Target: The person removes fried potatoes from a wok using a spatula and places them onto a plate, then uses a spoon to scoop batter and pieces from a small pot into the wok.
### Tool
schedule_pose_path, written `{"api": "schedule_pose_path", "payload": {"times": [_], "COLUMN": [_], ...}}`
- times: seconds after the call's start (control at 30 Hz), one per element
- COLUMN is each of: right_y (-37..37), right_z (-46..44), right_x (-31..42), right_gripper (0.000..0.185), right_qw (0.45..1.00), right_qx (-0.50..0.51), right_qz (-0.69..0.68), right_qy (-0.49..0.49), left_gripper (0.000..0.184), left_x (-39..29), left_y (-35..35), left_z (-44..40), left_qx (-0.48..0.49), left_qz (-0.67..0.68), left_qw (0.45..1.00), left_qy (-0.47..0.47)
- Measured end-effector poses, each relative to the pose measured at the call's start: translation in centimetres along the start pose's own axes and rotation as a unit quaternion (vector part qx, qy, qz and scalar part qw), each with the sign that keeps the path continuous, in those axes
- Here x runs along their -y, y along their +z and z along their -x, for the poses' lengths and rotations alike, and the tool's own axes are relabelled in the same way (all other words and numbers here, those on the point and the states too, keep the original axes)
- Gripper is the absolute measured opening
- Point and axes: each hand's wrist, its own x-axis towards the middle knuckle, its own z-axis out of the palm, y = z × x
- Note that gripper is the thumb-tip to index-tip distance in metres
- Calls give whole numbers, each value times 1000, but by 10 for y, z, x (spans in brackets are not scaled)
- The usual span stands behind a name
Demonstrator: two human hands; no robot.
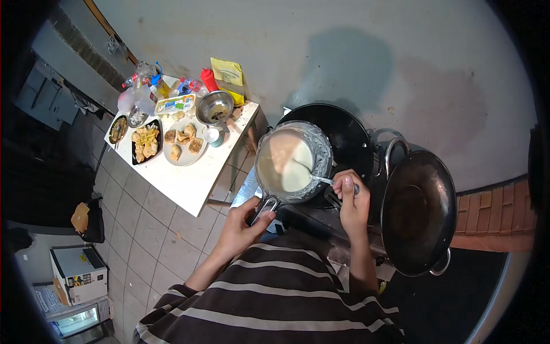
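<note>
My left hand [247,226] is closed round the handle of a metal pot [264,189], which is tilted toward the camera's view over the edge of a black pan [350,137]. A smooth, cream-coloured liquid [297,172] fills part of the pot, and pale residue coats its inner wall and rim. In my right hand [351,200] is the handle of a metal utensil [323,179]; its far end dips into the liquid and cannot be seen.
At right stands a large dark wok [418,212] with metal loop handles. On the left, a white table [192,186] bears a plate of pastries [183,152], a black tray of food [145,143], a metal bowl [215,106], a red bottle [209,80] and a yellow bag [229,77].
</note>
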Motion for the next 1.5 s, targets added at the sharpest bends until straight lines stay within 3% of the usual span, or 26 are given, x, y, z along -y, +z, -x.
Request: {"api": "schedule_pose_path", "payload": {"times": [0.07, 0.13, 0.37, 0.57, 0.77, 0.87, 1.03, 1.17, 1.23, 1.5], "right_y": [2, 0, -13, -3, 18, 35, 56, 68, 73, 67], "right_z": [8, 9, -6, -11, 2, 12, 16, 21, 23, 24], "right_x": [2, 13, 33, 16, 7, 10, 15, 22, 21, 14], "right_gripper": [30, 25, 18, 20, 26, 28, 29, 27, 28, 33], "right_qw": [999, 994, 966, 955, 978, 990, 988, 995, 997, 986], "right_qx": [-6, -6, -14, -10, -16, -41, -26, -32, -59, -93], "right_qz": [26, 60, 155, 192, 127, 102, 113, 87, 44, -93], "right_qy": [-35, -96, -207, -228, -166, -89, -102, -43, 22, 99], "left_gripper": [17, 20, 19, 22, 23, 24, 25, 26, 28, 21], "left_x": [-4, -9, -10, -14, -5, -6, -1, -3, 3, 2], "left_y": [1, 3, -3, -7, -12, -16, -22, -29, -32, -26], "left_z": [1, 3, 2, 1, -4, -8, -14, -17, -20, -21], "left_qx": [5, 4, 31, 43, 44, 42, 40, 32, 34, 47], "left_qz": [-7, 68, 57, 75, 87, 90, 74, 52, 40, 16], "left_qw": [1000, 997, 998, 996, 995, 995, 996, 998, 999, 999], "left_qy": [3, -27, -21, -13, -17, -8, -10, -8, 3, 10]}}
